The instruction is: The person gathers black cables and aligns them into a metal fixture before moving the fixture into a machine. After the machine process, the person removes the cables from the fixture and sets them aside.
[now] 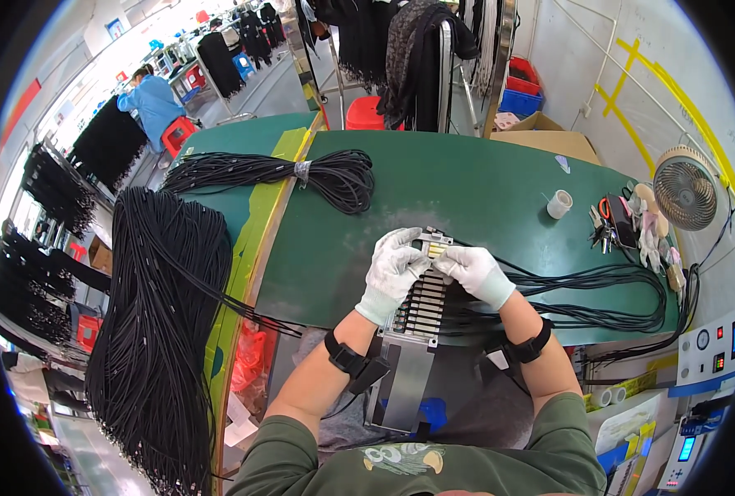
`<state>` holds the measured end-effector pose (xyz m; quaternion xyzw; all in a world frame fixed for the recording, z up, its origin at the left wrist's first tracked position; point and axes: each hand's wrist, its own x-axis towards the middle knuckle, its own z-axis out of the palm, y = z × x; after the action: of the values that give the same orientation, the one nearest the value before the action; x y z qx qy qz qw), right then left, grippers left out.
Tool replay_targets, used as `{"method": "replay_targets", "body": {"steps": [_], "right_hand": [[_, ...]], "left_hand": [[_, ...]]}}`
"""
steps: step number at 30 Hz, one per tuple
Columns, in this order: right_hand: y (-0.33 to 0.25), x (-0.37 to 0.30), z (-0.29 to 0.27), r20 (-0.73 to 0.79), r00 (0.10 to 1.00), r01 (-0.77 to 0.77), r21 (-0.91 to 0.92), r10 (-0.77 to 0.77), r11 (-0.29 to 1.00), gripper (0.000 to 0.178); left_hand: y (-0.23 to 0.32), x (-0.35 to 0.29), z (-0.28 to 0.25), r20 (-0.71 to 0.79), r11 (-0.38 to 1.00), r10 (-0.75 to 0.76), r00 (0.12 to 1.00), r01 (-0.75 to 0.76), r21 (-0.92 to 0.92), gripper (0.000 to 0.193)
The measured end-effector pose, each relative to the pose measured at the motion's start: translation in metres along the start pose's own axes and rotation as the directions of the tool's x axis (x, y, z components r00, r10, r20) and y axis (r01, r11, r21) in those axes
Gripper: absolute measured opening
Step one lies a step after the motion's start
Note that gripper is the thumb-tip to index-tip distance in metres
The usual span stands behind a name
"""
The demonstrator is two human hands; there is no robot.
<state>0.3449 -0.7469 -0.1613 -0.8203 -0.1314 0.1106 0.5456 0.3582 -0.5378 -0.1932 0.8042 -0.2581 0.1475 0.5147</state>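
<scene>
My left hand [394, 269], in a white glove, is at the far end of a metal fixture [421, 318], its fingers bent and pressed together. Opposite it, my right hand [473, 273], also gloved, pinches at the same end. Whatever the fingertips hold is too small and covered to make out. Rows of slots run along the fixture, with cable ends lying side by side in them and brass-coloured pieces [436, 249] between my hands. Black cables [599, 285] run from the fixture to the right and loop back on the green table [467, 182].
A thick heap of black cables [161, 306] hangs over the table's left side; a tied cable bundle [334, 178] lies behind it. A white spool [559, 204], orange-handled scissors [605, 208] and a fan [685, 192] are on the right. Control boxes [715, 343] stand lower right. A person [148, 103] sits far left.
</scene>
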Motion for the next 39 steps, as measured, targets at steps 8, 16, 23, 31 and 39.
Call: {"method": "replay_targets", "body": {"steps": [8, 16, 23, 31, 39], "right_hand": [[0.004, 0.001, -0.018, 0.100, 0.976, -0.206, 0.176, 0.191, 0.963, 0.022], [0.013, 0.003, -0.018, -0.129, 0.906, 0.232, -0.646, -0.403, 0.727, 0.012], [0.016, 0.007, -0.020, -0.154, 0.891, 0.161, -0.772, -0.426, 0.615, 0.016], [0.018, 0.005, -0.022, -0.141, 0.906, 0.130, -0.806, -0.400, 0.578, 0.016], [0.022, 0.008, -0.012, -0.146, 0.892, 0.144, -0.805, -0.427, 0.576, 0.016]], "left_hand": [[-0.001, -0.002, -0.004, -0.072, 0.998, -0.040, 0.997, 0.036, -0.050, 0.013], [-0.020, 0.002, -0.011, -0.210, 0.943, -0.221, 0.953, 0.263, 0.205, 0.021], [-0.031, 0.002, -0.004, -0.178, 0.921, -0.201, 0.963, 0.248, 0.302, 0.026], [-0.038, 0.000, -0.003, -0.193, 0.929, -0.070, 0.979, 0.134, 0.345, 0.020], [-0.005, 0.004, 0.004, 0.064, 0.852, 0.032, 0.997, -0.061, 0.519, 0.039]]}}
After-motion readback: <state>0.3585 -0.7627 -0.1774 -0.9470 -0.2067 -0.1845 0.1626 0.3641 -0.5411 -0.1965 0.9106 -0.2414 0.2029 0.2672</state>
